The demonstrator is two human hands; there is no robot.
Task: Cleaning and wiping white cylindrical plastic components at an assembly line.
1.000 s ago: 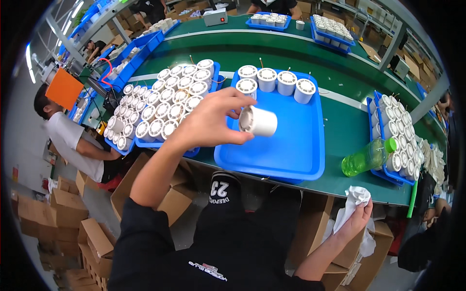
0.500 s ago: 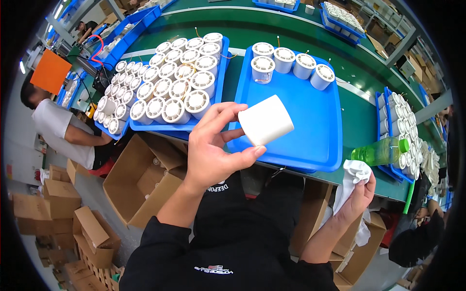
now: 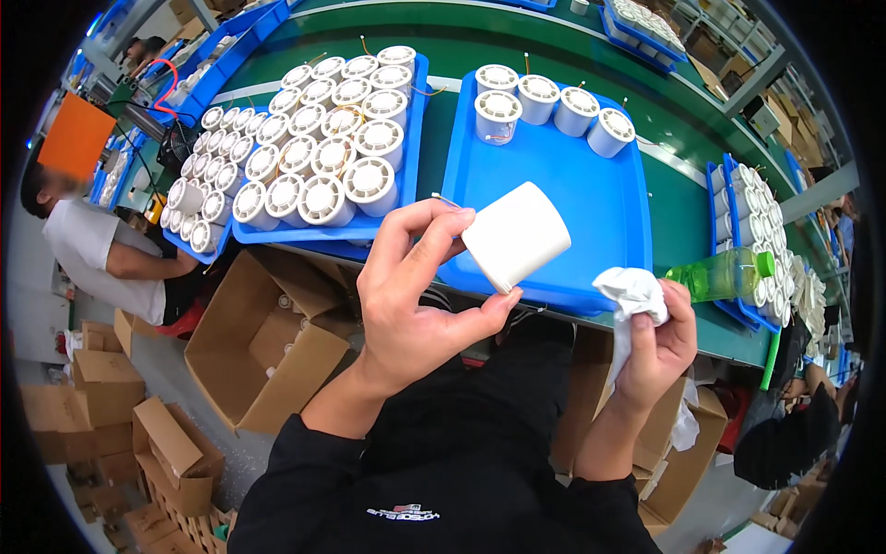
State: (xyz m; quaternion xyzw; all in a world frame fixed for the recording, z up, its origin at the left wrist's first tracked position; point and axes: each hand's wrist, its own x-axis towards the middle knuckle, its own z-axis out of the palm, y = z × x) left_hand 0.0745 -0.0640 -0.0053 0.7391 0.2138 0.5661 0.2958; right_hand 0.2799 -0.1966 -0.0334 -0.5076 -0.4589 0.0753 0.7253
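A smooth white plastic cylinder (image 3: pixel 519 236) lies tilted between the thumb and fingers of my left hand (image 3: pixel 415 286), above the near part of a blue tray (image 3: pixel 591 208). Its slotted end is turned out of sight. To its right, my right hand (image 3: pixel 660 346) pinches a crumpled white cloth (image 3: pixel 631 294), which hangs down past the fingers. Cloth and cylinder are apart. Several similar cylinders with slotted round tops, such as one white cylinder (image 3: pixel 498 115), stand at the far end of the tray, some with thin wires.
Left of that tray, a full blue tray (image 3: pixel 413 138) holds rows of such cylinders. A green bottle (image 3: pixel 715 277) lies at the right by stacked trays (image 3: pixel 729 231). An open cardboard box (image 3: pixel 231 369) stands below the table's left side. A person (image 3: pixel 111 245) works at the far left.
My right hand has brought the cloth left and up, closer to the cylinder. My left hand still holds the cylinder, which has shifted slightly right. The whole view has shifted a little.
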